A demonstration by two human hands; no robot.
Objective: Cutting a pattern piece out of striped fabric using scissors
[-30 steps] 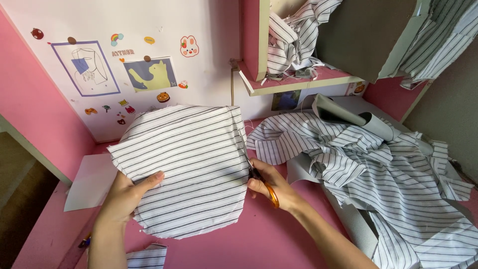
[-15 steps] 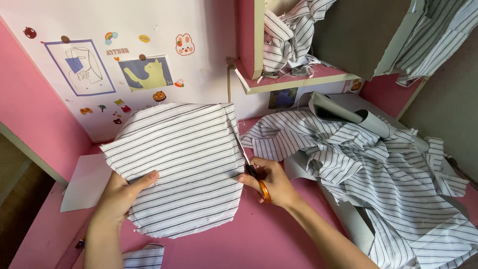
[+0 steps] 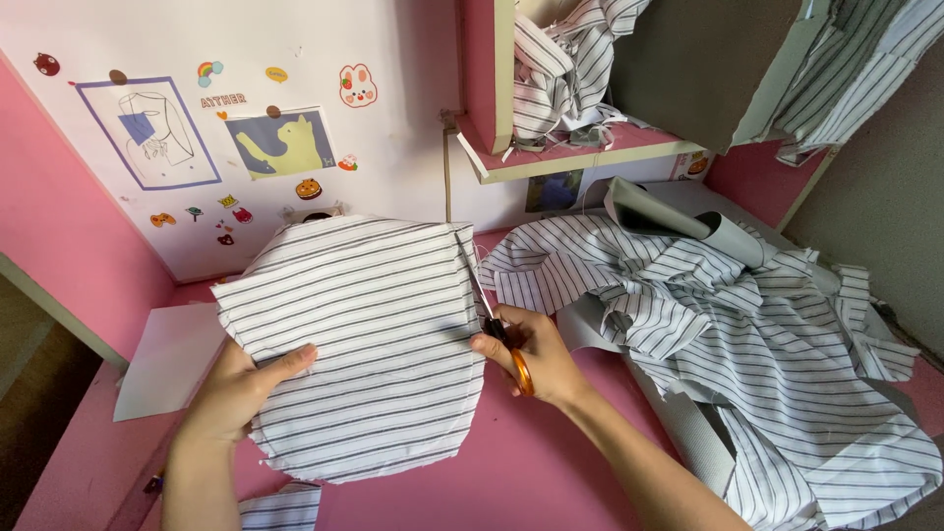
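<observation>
A piece of white fabric with dark stripes (image 3: pixel 364 334) is held up over the pink table (image 3: pixel 551 472). My left hand (image 3: pixel 241 388) grips its lower left edge, thumb on top. My right hand (image 3: pixel 536 359) holds scissors with orange handles (image 3: pixel 501 334). The blades run up along the fabric's right edge toward its top right corner.
A heap of the same striped cloth (image 3: pixel 747 334) covers the table's right side, with grey sheet pieces (image 3: pixel 678 211) in it. More striped cloth sits on a pink shelf (image 3: pixel 570 152). A white wall panel (image 3: pixel 197 128) with stickers and drawings stands behind. A grey sheet (image 3: pixel 162 354) lies at left.
The scissor blades have travelled further up the fabric's right edge. Both hands and the fabric have shifted slightly, and the view has tilted a little.
</observation>
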